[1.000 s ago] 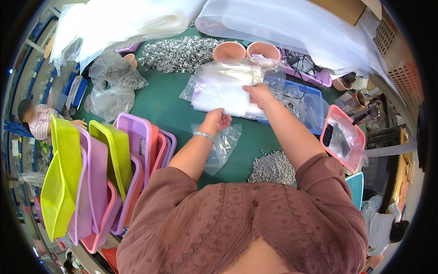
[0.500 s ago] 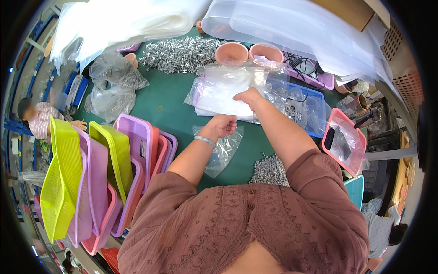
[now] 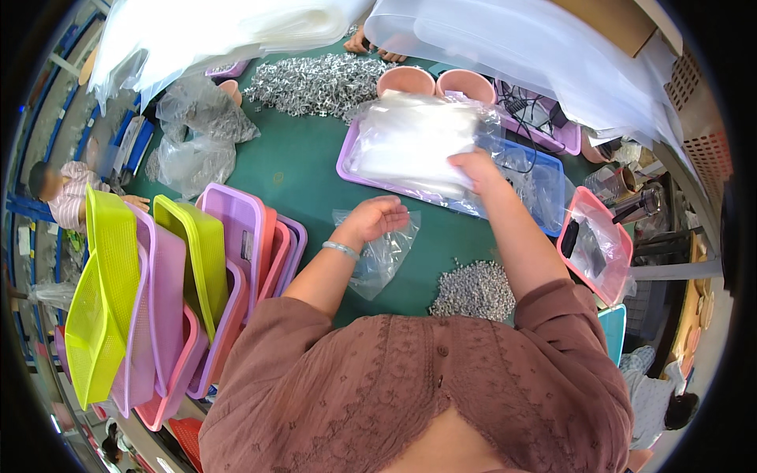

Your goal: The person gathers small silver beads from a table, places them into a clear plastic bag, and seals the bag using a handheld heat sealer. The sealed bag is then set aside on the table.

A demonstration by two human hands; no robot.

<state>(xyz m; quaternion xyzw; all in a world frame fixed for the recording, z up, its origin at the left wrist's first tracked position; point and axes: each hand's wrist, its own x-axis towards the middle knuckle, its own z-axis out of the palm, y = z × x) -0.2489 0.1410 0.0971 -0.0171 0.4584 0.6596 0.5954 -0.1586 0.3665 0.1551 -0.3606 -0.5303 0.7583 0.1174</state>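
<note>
My right hand (image 3: 478,170) grips the near right edge of a stack of clear plastic bags (image 3: 414,142). The stack is blurred and lies over a purple tray (image 3: 342,164), covering most of its inside. On the left, my left hand (image 3: 380,218) has its fingers stretched out together, with nothing seen in it. Beneath and beside that hand, a single clear plastic bag (image 3: 382,264) rests on the green table (image 3: 296,169). A pile of small metal parts (image 3: 473,290) sits close to my body, left of my right forearm.
Stacked yellow-green, purple and pink baskets (image 3: 189,260) stand at the left. Metal clips (image 3: 315,85) are heaped at the far side near two pink cups (image 3: 406,80). A blue bin (image 3: 544,185) and a pink bin (image 3: 587,201) stand right. Another person's hands (image 3: 378,49) show at the far edge.
My right hand has moved right with the stack of plastic bags, and the purple tray's rim now shows. The left hand's curled fingers have straightened.
</note>
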